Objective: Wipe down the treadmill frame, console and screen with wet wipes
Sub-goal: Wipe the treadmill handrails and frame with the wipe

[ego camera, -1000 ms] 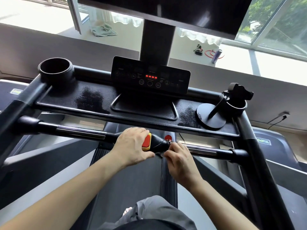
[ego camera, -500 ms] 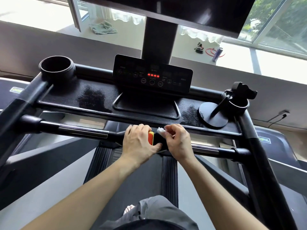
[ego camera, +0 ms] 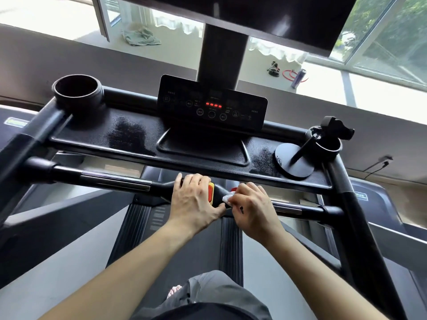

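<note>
Where the front handlebar point(ego camera: 111, 179) crosses the lower centre of the frame, your left hand point(ego camera: 194, 199) curls over its black hub beside the red-and-yellow stop button point(ego camera: 210, 192). Your right hand point(ego camera: 251, 204), just right of it, pinches a small white wet wipe point(ego camera: 227, 197) against that hub. Console point(ego camera: 211, 107): upper centre, red lights lit. Screen point(ego camera: 254, 12): top edge, dark. Cup holder point(ego camera: 77, 88): upper left.

No legible txt; console point(ego camera: 212, 105) labels too small.
</note>
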